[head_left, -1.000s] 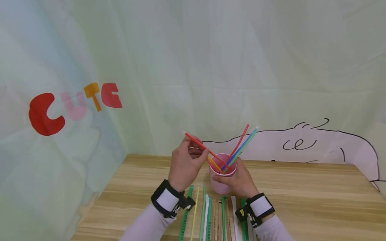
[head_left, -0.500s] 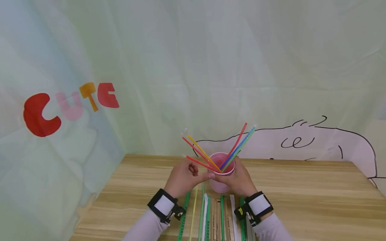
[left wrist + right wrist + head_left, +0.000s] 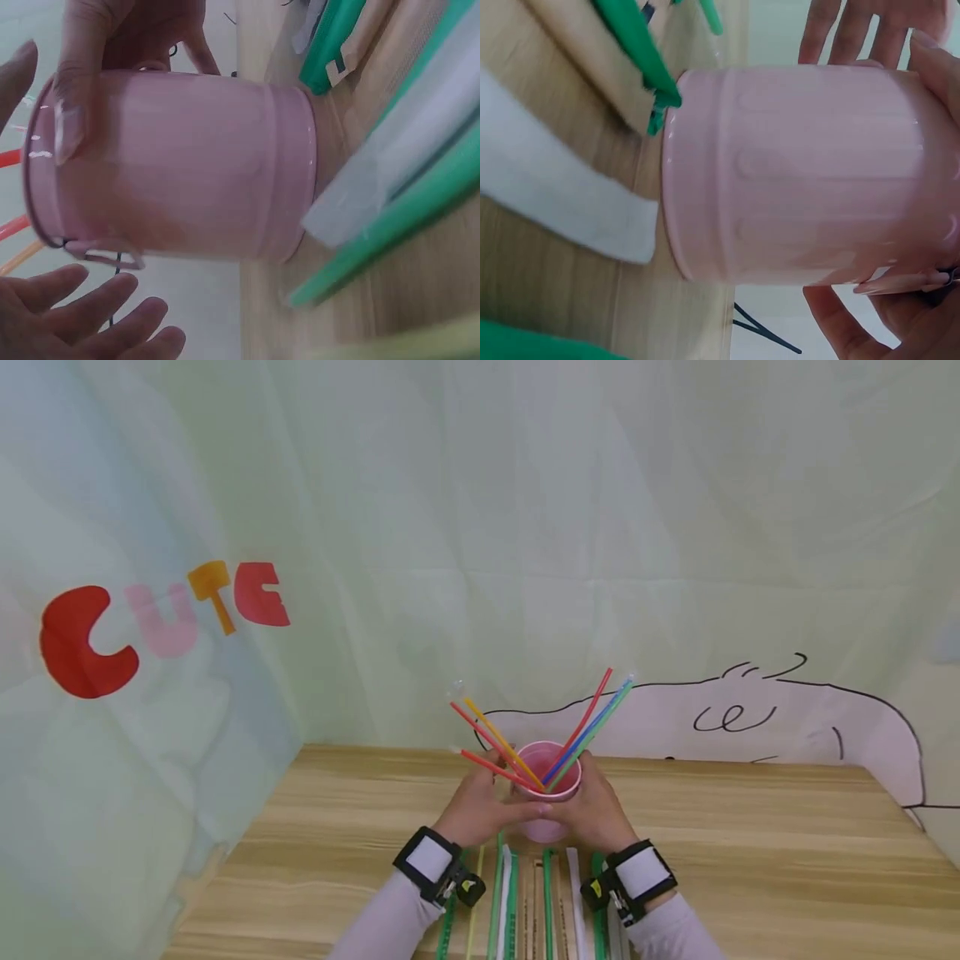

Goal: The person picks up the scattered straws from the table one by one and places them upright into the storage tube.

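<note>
A small pink pail (image 3: 546,832) stands on the table with drinking straws leaning out both sides. Two red straws and an orange straw (image 3: 489,727) lean left; a red straw (image 3: 597,702), a blue one and a green straw (image 3: 600,722) lean right. My right hand (image 3: 596,806) grips the pail from the right, its thumb across the front near the rim. At the left side is my left hand (image 3: 480,806), its thumb reaching toward the right thumb. In the left wrist view, the left hand's fingers (image 3: 90,315) are extended and spread beside the pail's handle lug (image 3: 105,251).
In front of the pail, several long, narrow items lie side by side: green strips (image 3: 547,902), brown wrapped sticks (image 3: 531,906), a white strip (image 3: 576,893) and a yellow one (image 3: 476,902). The wooden table (image 3: 765,860) ends at a printed cloth backdrop (image 3: 600,510).
The left hand has let go of a red straw, which now leans left in the pail, and has come down to the pail's left side. The right hand keeps its hold.
</note>
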Demonstrator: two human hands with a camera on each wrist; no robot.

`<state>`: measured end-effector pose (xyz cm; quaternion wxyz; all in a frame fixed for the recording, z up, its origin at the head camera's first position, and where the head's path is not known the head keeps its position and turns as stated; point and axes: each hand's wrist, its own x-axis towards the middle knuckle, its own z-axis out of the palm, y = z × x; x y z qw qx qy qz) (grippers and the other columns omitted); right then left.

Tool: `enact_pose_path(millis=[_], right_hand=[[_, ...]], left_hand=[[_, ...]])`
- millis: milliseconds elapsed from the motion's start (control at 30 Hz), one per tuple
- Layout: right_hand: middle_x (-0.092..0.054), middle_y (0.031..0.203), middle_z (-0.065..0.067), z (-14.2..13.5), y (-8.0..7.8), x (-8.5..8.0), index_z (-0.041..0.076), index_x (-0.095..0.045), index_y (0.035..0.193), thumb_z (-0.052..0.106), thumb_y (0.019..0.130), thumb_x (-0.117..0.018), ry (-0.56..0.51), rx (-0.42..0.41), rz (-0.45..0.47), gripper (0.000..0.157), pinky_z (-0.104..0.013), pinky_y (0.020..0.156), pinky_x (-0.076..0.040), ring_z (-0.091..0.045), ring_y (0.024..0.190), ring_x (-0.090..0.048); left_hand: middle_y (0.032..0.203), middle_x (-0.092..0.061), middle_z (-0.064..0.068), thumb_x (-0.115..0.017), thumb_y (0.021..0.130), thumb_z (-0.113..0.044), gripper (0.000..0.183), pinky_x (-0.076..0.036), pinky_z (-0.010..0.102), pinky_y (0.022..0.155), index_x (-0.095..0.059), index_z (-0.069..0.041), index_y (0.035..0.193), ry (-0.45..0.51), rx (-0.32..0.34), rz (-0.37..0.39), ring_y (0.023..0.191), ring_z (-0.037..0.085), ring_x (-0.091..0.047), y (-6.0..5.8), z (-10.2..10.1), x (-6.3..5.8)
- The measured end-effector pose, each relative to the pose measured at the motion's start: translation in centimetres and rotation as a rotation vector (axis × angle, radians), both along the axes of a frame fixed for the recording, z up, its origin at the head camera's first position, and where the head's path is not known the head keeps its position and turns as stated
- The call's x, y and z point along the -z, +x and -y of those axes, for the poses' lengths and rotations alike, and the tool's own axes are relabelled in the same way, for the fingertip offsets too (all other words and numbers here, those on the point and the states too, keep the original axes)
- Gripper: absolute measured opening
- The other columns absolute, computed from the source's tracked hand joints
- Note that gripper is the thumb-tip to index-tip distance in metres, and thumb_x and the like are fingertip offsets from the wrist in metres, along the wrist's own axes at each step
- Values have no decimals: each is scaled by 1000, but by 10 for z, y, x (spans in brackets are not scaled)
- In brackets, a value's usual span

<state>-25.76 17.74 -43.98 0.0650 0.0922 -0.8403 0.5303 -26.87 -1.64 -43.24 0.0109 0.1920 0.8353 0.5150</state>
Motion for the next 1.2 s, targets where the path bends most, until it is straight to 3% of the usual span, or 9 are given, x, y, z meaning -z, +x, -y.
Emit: enact_pose_path(millis=[200,333,567,800,1000,1133,1200], right_hand=[[-54,128,-14,3,-1,2,9,-36,137,15,69,-88,14,-26,-28,85,-53,94,-49,-24,115,-51],[-57,124,-16,4,-1,4,7,-39,133,9,69,-87,24,-33,-62,80,-54,96,-47,-25,113,-52],[-54,128,-12,3,-1,5,10,-34,137,16,68,-88,31,-74,-89,88,-54,98,-46,-22,116,-49],[-52,130,-11,-1,-2,9,11,-32,139,24,66,-90,41,-88,-118,94,-54,95,-47,-21,115,-49],[-53,130,-12,-8,-4,15,10,-32,138,24,64,-91,51,-78,-144,95,-53,95,-48,-21,115,-49],[-51,130,-11,-10,-5,14,9,-36,137,23,64,-91,11,-152,-166,94,-56,98,-44,-21,116,-48],[-50,132,-9,-12,-4,9,11,-37,139,25,64,-91,0,-185,-129,94,-59,101,-39,-22,120,-44]], left_hand=[[136,-52,-5,-85,66,-51,93,-43,47,102,-41,-26,144,91,84,-3,121,10,-45,-2,-10,7],[133,-53,-7,-86,64,-51,95,-48,41,97,-39,-29,144,121,81,29,116,7,-48,-2,-14,10],[131,-55,-4,-87,66,-44,90,-48,42,97,-42,-26,141,174,81,16,115,9,-50,-2,-20,11],[126,-59,-6,-86,65,-51,84,-47,38,96,-49,-25,136,130,22,-25,111,6,-51,-4,-24,12],[125,-58,-8,-85,66,-52,83,-47,38,96,-49,-25,136,113,31,-45,111,5,-50,-7,-28,16],[125,-57,-10,-84,66,-54,82,-47,37,96,-48,-28,136,89,25,-39,111,4,-49,-9,-28,19],[126,-56,-11,-83,67,-54,82,-48,37,95,-47,-30,136,82,26,-30,111,4,-49,-10,-27,19]])
